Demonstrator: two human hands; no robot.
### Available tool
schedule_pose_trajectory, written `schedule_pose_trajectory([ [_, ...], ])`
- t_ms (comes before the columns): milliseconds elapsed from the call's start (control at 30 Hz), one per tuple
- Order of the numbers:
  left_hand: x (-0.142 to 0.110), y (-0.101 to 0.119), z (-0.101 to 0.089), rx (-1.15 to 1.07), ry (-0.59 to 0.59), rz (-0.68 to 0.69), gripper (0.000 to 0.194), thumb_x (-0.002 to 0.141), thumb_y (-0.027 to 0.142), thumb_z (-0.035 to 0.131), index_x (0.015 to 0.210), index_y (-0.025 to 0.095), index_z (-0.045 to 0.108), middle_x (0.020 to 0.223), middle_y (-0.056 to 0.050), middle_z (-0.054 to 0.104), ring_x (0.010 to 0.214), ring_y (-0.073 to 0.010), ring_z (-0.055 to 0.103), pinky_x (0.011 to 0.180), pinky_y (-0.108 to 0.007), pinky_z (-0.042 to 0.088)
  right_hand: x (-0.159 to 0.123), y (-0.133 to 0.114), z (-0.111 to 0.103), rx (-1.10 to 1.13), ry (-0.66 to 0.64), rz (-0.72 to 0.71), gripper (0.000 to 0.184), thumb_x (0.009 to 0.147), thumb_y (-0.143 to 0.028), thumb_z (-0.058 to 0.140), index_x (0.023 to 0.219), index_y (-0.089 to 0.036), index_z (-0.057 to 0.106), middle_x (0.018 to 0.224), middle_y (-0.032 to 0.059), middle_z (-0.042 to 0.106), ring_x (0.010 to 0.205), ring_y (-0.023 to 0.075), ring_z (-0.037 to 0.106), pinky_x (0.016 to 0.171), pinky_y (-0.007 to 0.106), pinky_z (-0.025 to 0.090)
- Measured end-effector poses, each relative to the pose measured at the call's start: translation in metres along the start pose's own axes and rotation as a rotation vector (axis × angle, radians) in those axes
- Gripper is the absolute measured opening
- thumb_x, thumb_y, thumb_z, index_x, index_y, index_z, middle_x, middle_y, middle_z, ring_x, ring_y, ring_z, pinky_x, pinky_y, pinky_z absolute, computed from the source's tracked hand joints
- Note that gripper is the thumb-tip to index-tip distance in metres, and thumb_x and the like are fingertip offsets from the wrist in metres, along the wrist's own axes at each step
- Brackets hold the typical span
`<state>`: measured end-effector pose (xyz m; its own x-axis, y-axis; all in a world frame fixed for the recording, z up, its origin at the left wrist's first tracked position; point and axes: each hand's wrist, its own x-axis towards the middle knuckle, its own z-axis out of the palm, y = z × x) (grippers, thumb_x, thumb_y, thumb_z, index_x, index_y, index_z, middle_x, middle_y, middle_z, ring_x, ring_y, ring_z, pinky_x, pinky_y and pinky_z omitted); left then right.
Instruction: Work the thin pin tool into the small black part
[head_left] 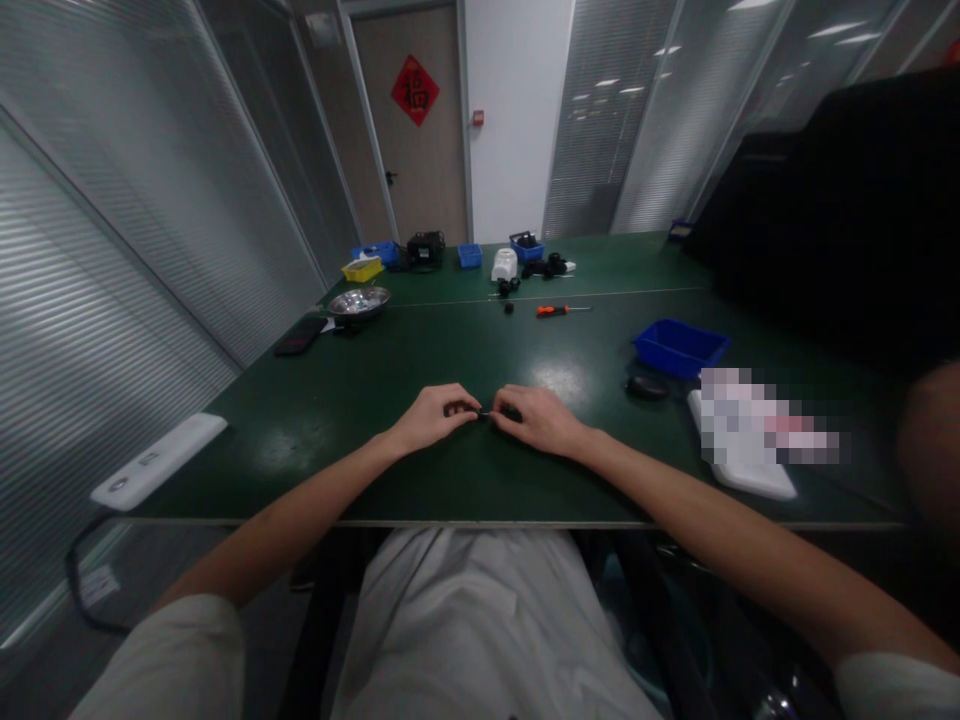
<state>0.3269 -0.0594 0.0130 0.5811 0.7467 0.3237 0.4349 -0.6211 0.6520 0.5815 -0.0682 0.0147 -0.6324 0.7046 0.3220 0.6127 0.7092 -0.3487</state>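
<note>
Over the near middle of the green table, my left hand (433, 418) and my right hand (541, 420) meet almost tip to tip. Between them is a small dark part (484, 413) with a thin light bit at its right side. The left thumb and fingers pinch its left end. My right thumb and forefinger are closed at its other end; the fingers partly hide it, and its exact kind is too small to make out. Farther off, beyond the hands, lies an orange-and-black screwdriver (555, 311) with a small black piece (508, 308) left of it.
A blue tray (679, 350), a black mouse-like object (646, 387) and a white board (757, 480) lie right. A person in dark clothing (840, 230) is beside them. Left are a white power strip (169, 460), a black phone-like object (300, 337) and a metal bowl (360, 302).
</note>
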Motion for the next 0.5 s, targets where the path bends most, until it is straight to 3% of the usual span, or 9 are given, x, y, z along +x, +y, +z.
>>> schedule_pose_trajectory([
  [200,0.001,0.004,0.002,0.002,-0.029,0.025,0.019,0.094,0.029,0.069,0.105,0.016,0.079,0.100,-0.008,0.072,0.085,-0.0178,0.066,0.080,-0.029,0.051,0.000,-0.003,0.001,-0.022,-0.014,-0.006,0.013,0.100,-0.032,0.057,0.102,-0.022,0.064,0.097,0.0030,0.068,0.082,0.0166,0.062,0.069,0.027,0.037],
  [500,0.001,0.002,0.008,-0.040,0.032,-0.038,0.015,0.091,0.026,0.072,0.101,0.018,0.081,0.100,-0.007,0.075,0.090,-0.0188,0.069,0.082,-0.028,0.050,-0.001,0.001,0.010,-0.070,0.003,-0.029,0.015,0.104,-0.035,0.052,0.104,-0.022,0.060,0.100,0.0035,0.067,0.081,0.0165,0.062,0.065,0.027,0.034],
])
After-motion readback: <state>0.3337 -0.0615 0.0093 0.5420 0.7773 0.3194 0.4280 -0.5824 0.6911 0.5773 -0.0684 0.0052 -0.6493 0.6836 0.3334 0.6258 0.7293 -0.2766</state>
